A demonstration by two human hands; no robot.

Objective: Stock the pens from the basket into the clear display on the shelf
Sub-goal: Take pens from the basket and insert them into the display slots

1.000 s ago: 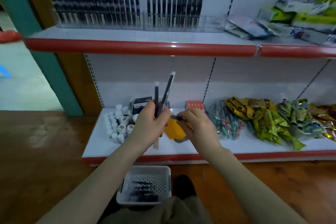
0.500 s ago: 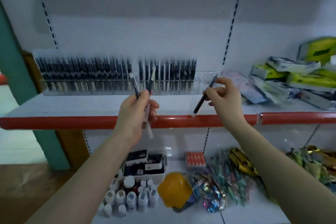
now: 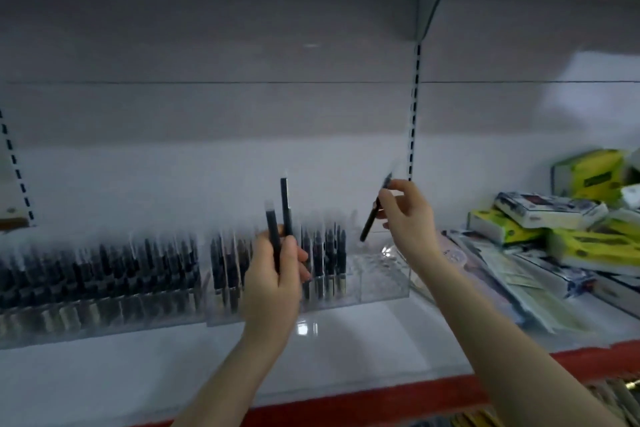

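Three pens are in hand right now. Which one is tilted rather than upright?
The pen pinched by the right hand; the left hand's two pens stand upright.

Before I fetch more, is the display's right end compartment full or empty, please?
Empty: the right end compartment of the clear display holds no pens.

Left hand [image 3: 273, 274] gripping two pens [image 3: 280, 229], right hand [image 3: 407, 215] pinching one pen [image 3: 372, 218], above clear display [image 3: 377, 282]

place: you're in a shop | evidence: red-edged retail shelf [image 3: 381, 399], clear display [image 3: 381, 284] of pens [image 3: 325, 253], stacked boxed stationery [image 3: 550, 211]
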